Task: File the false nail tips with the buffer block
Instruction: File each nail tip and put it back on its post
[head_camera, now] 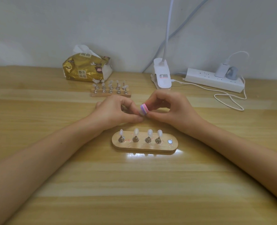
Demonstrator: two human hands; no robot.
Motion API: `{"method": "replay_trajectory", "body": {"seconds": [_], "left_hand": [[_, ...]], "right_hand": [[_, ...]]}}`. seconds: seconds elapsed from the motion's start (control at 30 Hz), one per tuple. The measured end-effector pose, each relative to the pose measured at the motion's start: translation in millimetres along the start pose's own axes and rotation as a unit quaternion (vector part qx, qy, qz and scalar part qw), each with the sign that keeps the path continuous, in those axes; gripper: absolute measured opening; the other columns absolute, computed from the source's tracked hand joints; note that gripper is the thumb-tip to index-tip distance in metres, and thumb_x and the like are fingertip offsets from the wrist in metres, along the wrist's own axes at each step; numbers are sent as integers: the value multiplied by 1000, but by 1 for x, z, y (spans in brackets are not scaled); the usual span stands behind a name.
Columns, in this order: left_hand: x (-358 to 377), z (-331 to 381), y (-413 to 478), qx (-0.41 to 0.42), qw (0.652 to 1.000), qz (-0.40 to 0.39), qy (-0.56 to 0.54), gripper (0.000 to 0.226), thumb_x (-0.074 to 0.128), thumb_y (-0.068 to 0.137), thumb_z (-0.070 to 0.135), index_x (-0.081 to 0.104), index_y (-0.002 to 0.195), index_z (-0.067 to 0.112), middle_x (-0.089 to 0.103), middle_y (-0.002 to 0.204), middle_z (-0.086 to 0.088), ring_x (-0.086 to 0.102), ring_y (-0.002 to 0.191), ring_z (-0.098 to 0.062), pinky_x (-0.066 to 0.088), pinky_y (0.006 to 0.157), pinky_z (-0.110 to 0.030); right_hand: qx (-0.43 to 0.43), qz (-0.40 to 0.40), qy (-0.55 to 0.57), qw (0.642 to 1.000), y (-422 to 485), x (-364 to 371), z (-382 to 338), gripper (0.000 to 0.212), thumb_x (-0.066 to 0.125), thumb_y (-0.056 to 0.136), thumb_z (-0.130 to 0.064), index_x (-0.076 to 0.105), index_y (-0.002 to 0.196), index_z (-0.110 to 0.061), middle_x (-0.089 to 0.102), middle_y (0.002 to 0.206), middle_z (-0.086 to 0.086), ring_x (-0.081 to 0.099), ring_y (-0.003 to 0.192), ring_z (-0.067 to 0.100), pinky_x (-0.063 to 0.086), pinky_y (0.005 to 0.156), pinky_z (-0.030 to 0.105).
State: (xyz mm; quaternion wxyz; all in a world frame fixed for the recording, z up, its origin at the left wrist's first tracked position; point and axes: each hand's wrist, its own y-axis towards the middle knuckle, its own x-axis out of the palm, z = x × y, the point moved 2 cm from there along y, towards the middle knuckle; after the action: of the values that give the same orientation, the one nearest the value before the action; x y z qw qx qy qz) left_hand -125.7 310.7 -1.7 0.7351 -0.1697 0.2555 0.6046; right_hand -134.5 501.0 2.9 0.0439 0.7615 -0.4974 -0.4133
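My right hand pinches a small pink, white and purple buffer block above the table. My left hand pinches a pale false nail tip that touches the block's lower left edge; fingers hide most of the tip. Just in front of both hands lies an oval wooden holder. It carries several metal pegs with pale nail tips standing up, and one bare round magnet at its right end.
A second wooden holder with several tipped pegs stands farther back. Behind it lies a gold tissue pack. A white clip lamp, a power strip and a looped white cable occupy the back right.
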Motion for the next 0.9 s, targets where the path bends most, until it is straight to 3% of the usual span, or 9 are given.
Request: {"method": "replay_trajectory", "body": {"seconds": [0.1, 0.23, 0.57, 0.9], "left_hand": [[0, 0, 0, -1, 1000, -4, 2, 17, 86, 64, 38, 77, 75, 29, 74, 82, 12, 67, 96, -13, 40, 106, -51], [0, 0, 0, 1, 1000, 3, 2, 16, 87, 65, 37, 77, 75, 29, 74, 82, 13, 66, 95, -12, 39, 107, -52], [0, 0, 1, 0, 1000, 2, 8, 15, 87, 67, 34, 77, 76, 28, 75, 83, 12, 66, 98, -12, 39, 107, -50], [0, 0, 1, 0, 1000, 11, 13, 16, 87, 66, 35, 77, 74, 27, 74, 84, 14, 65, 98, -10, 38, 108, -50]], "right_hand": [[-4, 18, 25, 1000, 0, 1, -1, 14, 79, 85, -7, 72, 96, 0, 75, 91, 8, 73, 88, 20, 59, 88, 40], [29, 6, 32, 999, 1, 2, 1, 17, 79, 83, -1, 72, 98, 2, 75, 92, 11, 73, 86, 22, 58, 86, 43], [-3, 19, 19, 1000, 1, 2, -1, 16, 77, 84, -1, 73, 100, -1, 75, 94, 9, 73, 90, 19, 59, 89, 37], [16, 1, 5, 1000, 3, 3, 2, 16, 75, 85, 2, 73, 100, -1, 74, 94, 8, 72, 90, 19, 58, 89, 41]]}}
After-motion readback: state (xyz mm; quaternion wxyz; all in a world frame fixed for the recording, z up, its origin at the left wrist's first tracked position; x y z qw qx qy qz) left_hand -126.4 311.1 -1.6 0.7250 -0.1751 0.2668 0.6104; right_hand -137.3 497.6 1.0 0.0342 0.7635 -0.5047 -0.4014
